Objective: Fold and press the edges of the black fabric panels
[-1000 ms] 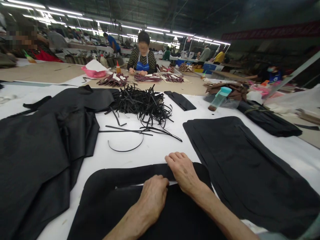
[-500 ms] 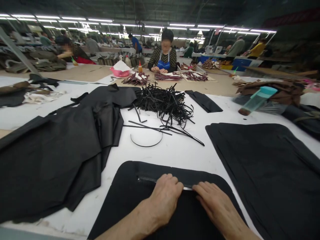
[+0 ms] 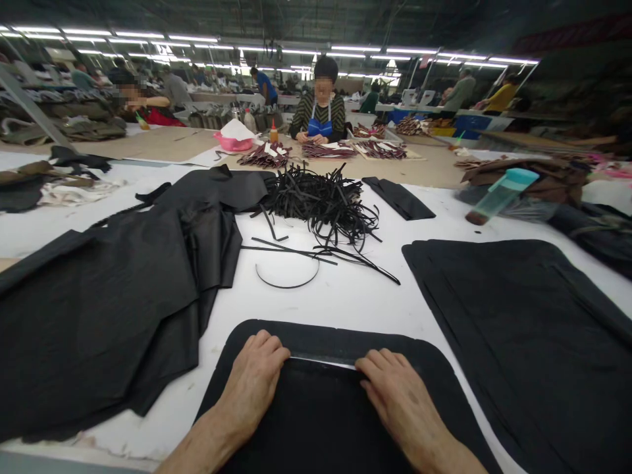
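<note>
A black rounded fabric panel [image 3: 316, 339] lies on the white table right in front of me. My left hand [image 3: 254, 382] rests flat on its left part, fingers stretched out along a pale seam line [image 3: 323, 360]. My right hand [image 3: 395, 395] lies flat on the right part, fingertips at the same seam. Neither hand holds anything.
A heap of crumpled black fabric [image 3: 108, 296] covers the left side. A stack of flat black panels [image 3: 523, 329] lies to the right. Black strips [image 3: 320, 204] are piled in the middle, a teal-capped bottle [image 3: 501, 194] farther right. A person in a striped top [image 3: 318, 112] works at the far table.
My hands have spread apart along the seam, the left sliding left and the right staying near the right. The view shifted from one second ago, turning left.
</note>
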A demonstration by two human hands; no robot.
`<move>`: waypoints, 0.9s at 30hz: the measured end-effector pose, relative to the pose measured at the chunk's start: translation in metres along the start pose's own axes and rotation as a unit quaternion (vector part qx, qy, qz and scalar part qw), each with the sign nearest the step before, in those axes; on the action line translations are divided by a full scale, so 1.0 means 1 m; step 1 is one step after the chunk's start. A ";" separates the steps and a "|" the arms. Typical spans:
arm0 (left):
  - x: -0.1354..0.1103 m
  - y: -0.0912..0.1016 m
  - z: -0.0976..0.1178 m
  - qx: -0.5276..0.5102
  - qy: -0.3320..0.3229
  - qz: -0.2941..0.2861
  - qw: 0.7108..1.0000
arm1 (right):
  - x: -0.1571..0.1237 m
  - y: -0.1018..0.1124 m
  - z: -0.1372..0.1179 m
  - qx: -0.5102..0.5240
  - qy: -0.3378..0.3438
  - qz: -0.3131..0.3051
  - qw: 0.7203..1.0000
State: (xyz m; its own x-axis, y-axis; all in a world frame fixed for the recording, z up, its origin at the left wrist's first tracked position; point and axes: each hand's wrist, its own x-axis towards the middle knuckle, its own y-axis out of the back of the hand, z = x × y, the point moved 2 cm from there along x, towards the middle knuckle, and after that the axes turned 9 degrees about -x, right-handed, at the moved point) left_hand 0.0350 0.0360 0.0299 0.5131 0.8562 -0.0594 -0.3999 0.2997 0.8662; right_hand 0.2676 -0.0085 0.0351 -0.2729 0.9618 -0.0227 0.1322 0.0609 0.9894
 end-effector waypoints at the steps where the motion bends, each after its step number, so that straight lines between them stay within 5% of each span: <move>1: 0.000 -0.003 0.000 -0.002 -0.005 0.003 1.000 | 0.004 -0.001 -0.007 0.007 0.004 -0.004 1.000; 7: -0.004 -0.008 -0.003 -0.026 -0.044 0.017 0.999 | 0.019 -0.008 -0.035 0.031 0.020 -0.006 0.999; 27: -0.009 -0.010 -0.011 -0.044 -0.095 -0.004 0.995 | 0.027 -0.028 -0.056 0.028 0.104 0.061 0.992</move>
State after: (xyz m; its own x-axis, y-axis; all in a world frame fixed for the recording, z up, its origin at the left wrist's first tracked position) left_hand 0.0259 0.0299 0.0168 0.6472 0.7615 0.0349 -0.4556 0.3497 0.8186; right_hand 0.2035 0.0008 0.0150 -0.4417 0.8874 0.1318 0.2272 -0.0315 0.9733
